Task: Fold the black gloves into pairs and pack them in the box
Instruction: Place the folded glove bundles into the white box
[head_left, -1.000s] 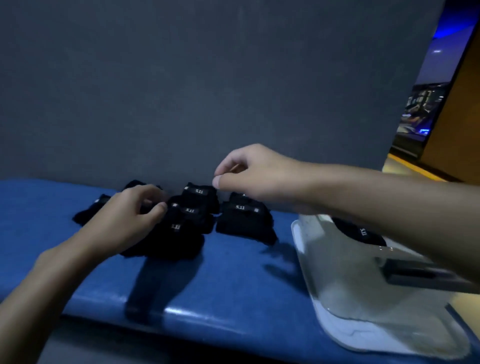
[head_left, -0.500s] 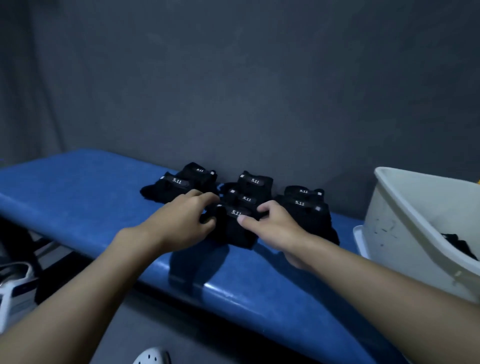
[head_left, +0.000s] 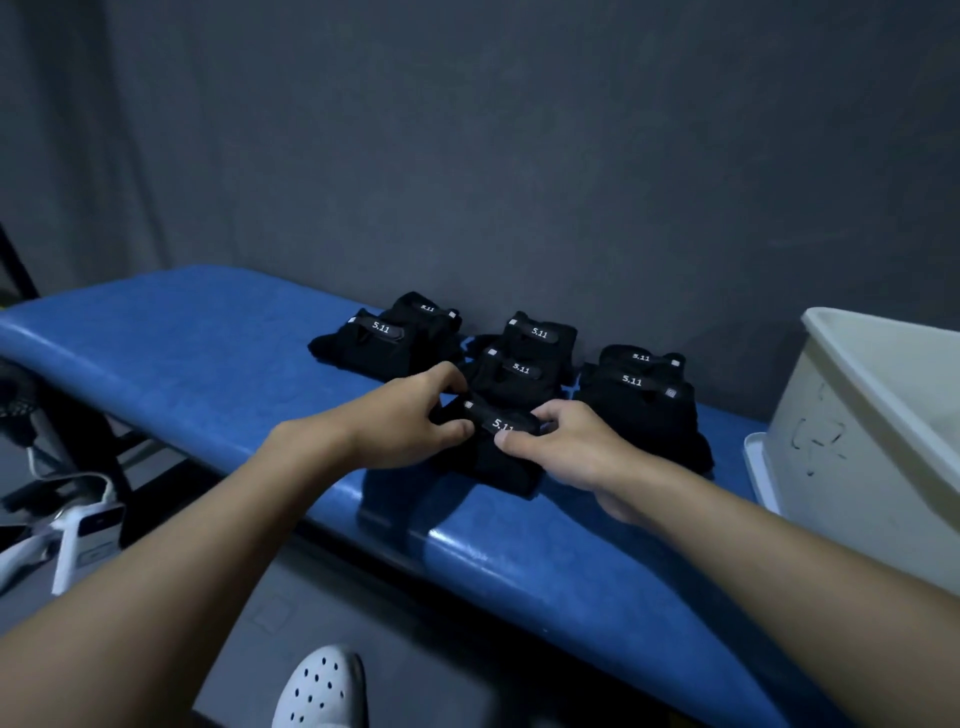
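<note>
1. Head view, step: left hand and right hand are pinching opposite ends of the nearest folded black fabric glove bundle, which is lying on the blue padded desk near its front edge. Judging by this, a pair is being finished or readied for lifting.
2. Next move: probably lifting it rightward into the tall white plastic box, clearing its high rim.
3. Edges, room: other black glove bundles are crowding just behind and beside; the grey wall is closing the back; open desk is lying to the left.
</note>
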